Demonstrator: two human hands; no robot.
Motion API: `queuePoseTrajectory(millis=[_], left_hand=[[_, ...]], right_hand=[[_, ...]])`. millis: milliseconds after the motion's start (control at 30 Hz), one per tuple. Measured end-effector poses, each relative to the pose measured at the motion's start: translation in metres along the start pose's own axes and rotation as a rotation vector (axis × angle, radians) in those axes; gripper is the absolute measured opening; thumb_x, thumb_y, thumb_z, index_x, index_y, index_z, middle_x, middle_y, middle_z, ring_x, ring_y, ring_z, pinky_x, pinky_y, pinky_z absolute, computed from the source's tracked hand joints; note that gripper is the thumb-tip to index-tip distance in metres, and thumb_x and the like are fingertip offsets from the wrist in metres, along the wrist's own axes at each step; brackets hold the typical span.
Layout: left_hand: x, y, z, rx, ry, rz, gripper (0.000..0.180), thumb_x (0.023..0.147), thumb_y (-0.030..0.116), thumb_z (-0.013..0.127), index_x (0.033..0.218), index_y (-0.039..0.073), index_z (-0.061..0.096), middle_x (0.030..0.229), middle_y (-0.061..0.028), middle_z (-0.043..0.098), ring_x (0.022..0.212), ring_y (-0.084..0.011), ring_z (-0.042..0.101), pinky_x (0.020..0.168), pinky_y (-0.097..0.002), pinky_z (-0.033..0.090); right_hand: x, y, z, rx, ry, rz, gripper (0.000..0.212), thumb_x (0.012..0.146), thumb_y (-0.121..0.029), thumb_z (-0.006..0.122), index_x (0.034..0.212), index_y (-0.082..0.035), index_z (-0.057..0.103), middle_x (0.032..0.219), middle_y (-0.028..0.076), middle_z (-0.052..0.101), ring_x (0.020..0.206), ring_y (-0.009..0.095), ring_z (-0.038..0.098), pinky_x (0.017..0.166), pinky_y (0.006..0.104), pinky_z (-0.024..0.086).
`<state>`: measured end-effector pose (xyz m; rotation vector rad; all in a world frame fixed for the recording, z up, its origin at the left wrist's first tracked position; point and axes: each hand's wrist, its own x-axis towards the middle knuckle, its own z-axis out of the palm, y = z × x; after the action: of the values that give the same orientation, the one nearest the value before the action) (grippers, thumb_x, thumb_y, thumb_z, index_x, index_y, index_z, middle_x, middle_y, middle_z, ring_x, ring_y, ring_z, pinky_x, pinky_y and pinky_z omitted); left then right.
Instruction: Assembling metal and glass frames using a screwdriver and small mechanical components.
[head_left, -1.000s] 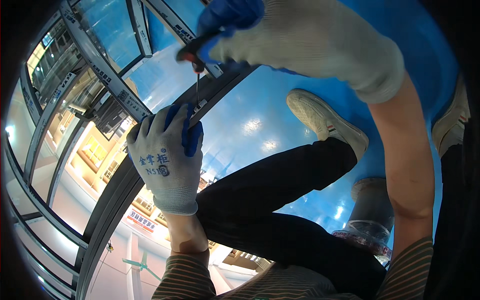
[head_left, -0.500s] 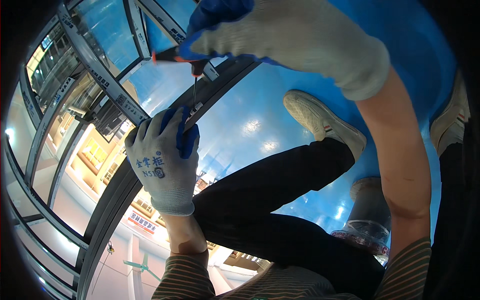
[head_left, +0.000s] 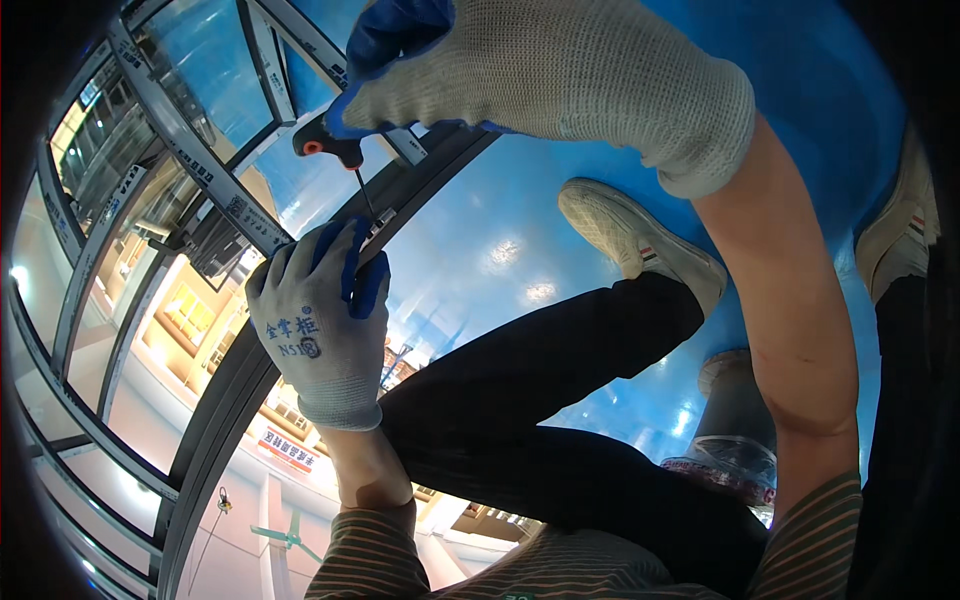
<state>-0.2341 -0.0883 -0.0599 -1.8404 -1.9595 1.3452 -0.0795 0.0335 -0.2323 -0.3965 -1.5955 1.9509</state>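
Observation:
My right hand (head_left: pixel 560 85), in a grey knit glove with blue coating, is closed round a T-handle hex key (head_left: pixel 328 146). The tool's handle is black with red parts; its thin metal shaft points down, slightly tilted, and its tip meets a small silver metal fitting (head_left: pixel 384 218). That fitting lies on the edge of a dark frame (head_left: pixel 225 400). My left hand (head_left: pixel 325 320), gloved alike, pinches the fitting against the frame between thumb and fingers. The fingertips partly hide the fitting.
Glass panes with taped metal bars (head_left: pixel 190 155) stretch along the left. A shiny blue floor (head_left: pixel 490 250) lies to the right, with my shoe (head_left: pixel 640 240) on it. Near my right forearm stands a dark cylindrical object (head_left: pixel 738 410) with clear wrapping at one end.
My right hand has moved a little to the left and the hex key's handle has turned and dropped slightly. The left hand keeps its hold with barely any shift.

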Motion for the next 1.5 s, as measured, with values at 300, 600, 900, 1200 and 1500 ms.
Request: queuePoseTrajectory(millis=[300,600,900,1200,1500], left_hand=[[0.001,0.002,-0.002,0.002,-0.013,-0.022,0.031,0.079,0.028,0.085,0.108,0.02,0.078,0.108,0.0024,0.075,0.104,-0.02,0.068,0.103,-0.0394,0.046],[0.0,0.001,-0.003,0.014,-0.015,-0.014,0.032,0.08,0.03,0.085,0.109,0.02,0.079,0.109,0.0021,0.075,0.106,-0.0205,0.068,0.104,-0.0398,0.046],[0.0,-0.002,-0.001,0.038,0.089,0.1,0.027,0.084,0.028,0.081,0.108,0.016,0.079,0.106,-0.0004,0.077,0.087,-0.0179,0.07,0.088,-0.0347,0.05],[0.0,-0.001,-0.002,0.029,0.065,0.069,0.027,0.084,0.027,0.081,0.108,0.015,0.079,0.106,0.0,0.077,0.086,-0.018,0.071,0.088,-0.0346,0.05],[-0.001,0.0,-0.002,0.004,-0.016,-0.02,0.033,0.08,0.03,0.085,0.111,0.021,0.078,0.11,0.0028,0.075,0.107,-0.0202,0.068,0.103,-0.0402,0.046]], right_hand=[[-0.001,0.004,0.002,0.122,-0.039,-0.042,0.016,0.101,-0.014,0.059,0.096,0.001,0.061,0.079,0.011,0.056,0.069,0.02,0.056,0.073,0.0319,0.052],[0.006,0.008,0.026,0.56,0.131,-0.005,0.011,0.098,-0.011,0.061,0.091,-0.002,0.059,0.075,0.008,0.054,0.067,0.016,0.055,0.068,0.0306,0.051],[0.006,0.015,0.023,0.438,0.144,-0.089,0.008,0.099,-0.007,0.058,0.101,-0.001,0.061,0.079,0.007,0.055,0.069,0.014,0.054,0.065,0.0296,0.048],[0.006,0.023,0.022,0.309,0.144,-0.138,0.014,0.1,-0.007,0.056,0.109,0.001,0.063,0.083,0.007,0.056,0.073,0.016,0.054,0.066,0.0292,0.047],[0.003,0.03,0.029,0.447,0.125,-0.201,0.012,0.1,-0.009,0.057,0.107,-0.001,0.063,0.082,0.007,0.057,0.079,0.017,0.055,0.07,0.0287,0.047]])
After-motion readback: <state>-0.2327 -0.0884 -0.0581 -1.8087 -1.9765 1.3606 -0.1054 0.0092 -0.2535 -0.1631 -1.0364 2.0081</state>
